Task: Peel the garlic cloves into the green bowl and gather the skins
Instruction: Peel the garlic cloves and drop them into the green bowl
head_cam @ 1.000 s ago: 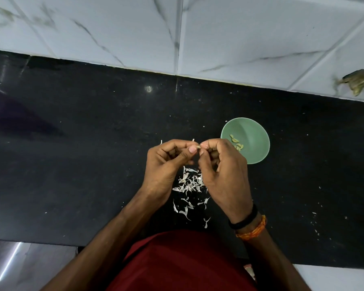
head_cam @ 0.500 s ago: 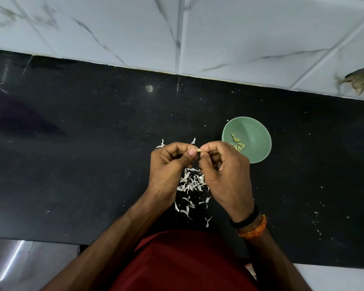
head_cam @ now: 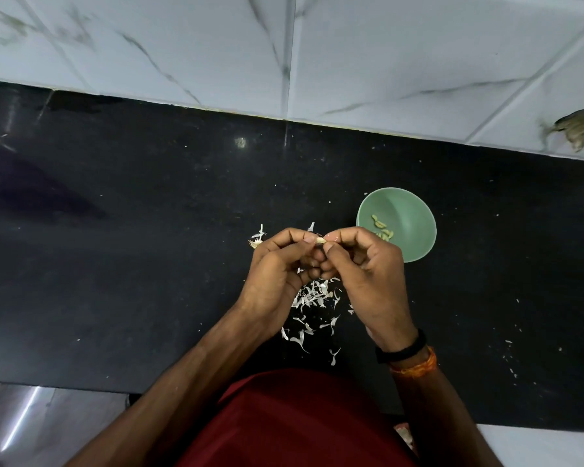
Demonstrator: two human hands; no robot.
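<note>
Fingers (head_cam: 312,238) of both hands pinch garlic clove (head_cam: 320,240); green bowl (head_cam: 413,217) holds peeled cloves (head_cam: 381,228).

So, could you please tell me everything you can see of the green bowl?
The green bowl is small, round and pale green, with a smooth matte look, perhaps plastic. It stands upright on the black counter, to the right of the hands and near the skins. A few peeled garlic cloves lie inside. The right hand overlaps its near-left rim in view; whether they touch cannot be told.

Black stone counter (head_cam: 115,264) below white marbled wall tiles (head_cam: 402,55).
</note>
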